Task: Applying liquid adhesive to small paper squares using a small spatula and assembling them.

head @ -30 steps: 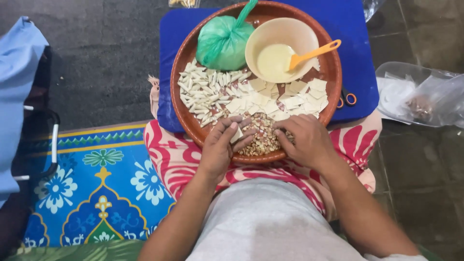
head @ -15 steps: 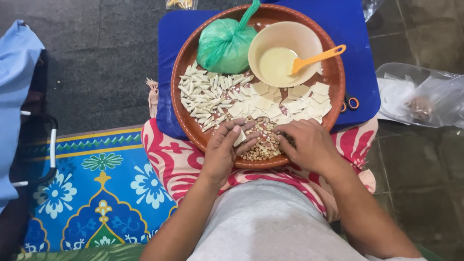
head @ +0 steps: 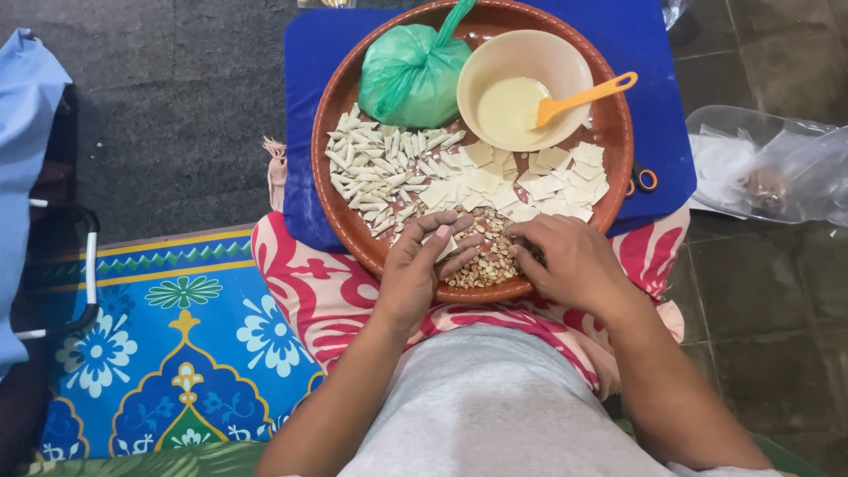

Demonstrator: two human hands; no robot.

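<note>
Since the earlier pictures both hands have barely moved; the left hand (head: 422, 269) has slid a little toward the middle of the tray and now has a small pale square piece (head: 444, 245) under its fingers. That hand lies flat on the near rim of the round brown tray (head: 340, 216), fingers loosely curled over the piece, touching it more than squeezing it. The right hand (head: 570, 261) rests on the near right part of the tray, fingers bent down into the heap of little brown nuts (head: 488, 256); I cannot tell if it is pinching any of them. The nuts lie between the two hands, at the near edge of the tray. Just beyond them is a spread of flat pale squares (head: 530, 181), and to the left of those a pile of thin rolled pale sticks (head: 375, 172). At the far side of the tray sits a tied green plastic bag (head: 411, 75), and right beside it a cream bowl (head: 517, 88) with pale liquid and an orange spoon (head: 587, 95) leaning on its rim. The tray rests on a blue cushion (head: 654, 132) on the person's lap, over a red and white cloth (head: 309, 291). A blue patterned mat (head: 159, 353) lies on the floor at the left, and a clear plastic bag (head: 777, 168) lies well apart at the right
</note>
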